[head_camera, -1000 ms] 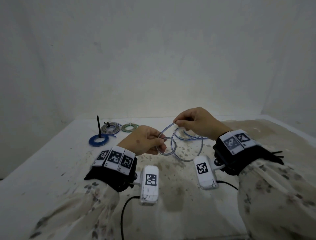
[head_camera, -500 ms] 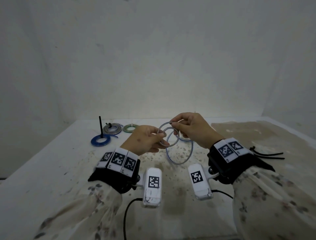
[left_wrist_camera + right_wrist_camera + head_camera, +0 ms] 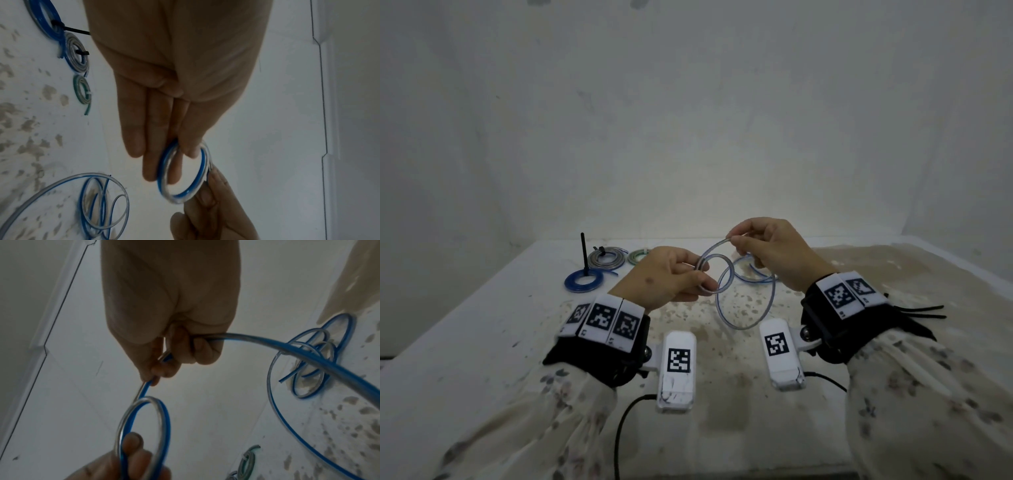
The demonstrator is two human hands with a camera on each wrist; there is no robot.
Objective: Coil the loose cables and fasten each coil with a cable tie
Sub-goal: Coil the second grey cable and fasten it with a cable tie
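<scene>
A clear cable with a blue stripe is being wound in the air above the table. My left hand [image 3: 690, 275] pinches a small coil [image 3: 710, 256] of it between thumb and fingers; the same coil [image 3: 202, 162] shows in the left wrist view, ringed round my left fingertips [image 3: 191, 151]. My right hand [image 3: 736, 241] pinches the cable [image 3: 267, 344] just above and right of that coil [image 3: 162, 415]. From there a large loop [image 3: 743, 327] hangs down. The remaining loose cable [image 3: 96, 203] lies in loops on the table.
At the back left lie a blue coil [image 3: 583, 281] with an upright black tie, a grey tied coil [image 3: 607, 257] and a green coil [image 3: 638, 256]. Loose black cable ties [image 3: 921, 311] lie behind my right wrist. The white table [image 3: 482, 342] is stained.
My right hand came to the small coil half a second ago and has now lifted up and to the right, drawing out a fresh loop. The left hand has kept its hold.
</scene>
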